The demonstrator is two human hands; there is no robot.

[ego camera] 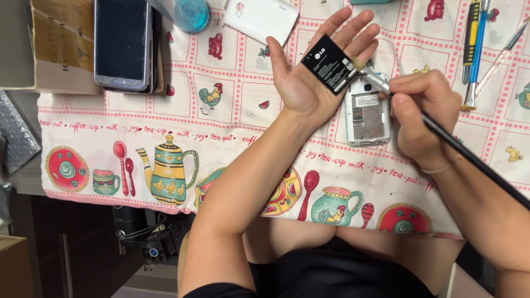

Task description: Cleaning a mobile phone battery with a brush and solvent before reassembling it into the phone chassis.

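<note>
My left hand [309, 72] lies palm up over the table, fingers spread, with a flat black phone battery [330, 63] resting on the fingers. My right hand [422, 113] grips a thin brush with a long black handle [469, 152]; its metal ferrule and tip [371, 74] touch the battery's right edge. Under the hands lies an open white phone [367, 113] with its back cover off and the battery bay showing.
A patterned tablecloth [165, 143] covers the table. At the back lie a white back cover [259, 19], a blue round object [190, 14], a stack of dark-screened phones [122, 44] and a cardboard box [55, 47]. Screwdrivers and pens [475, 44] are at the right.
</note>
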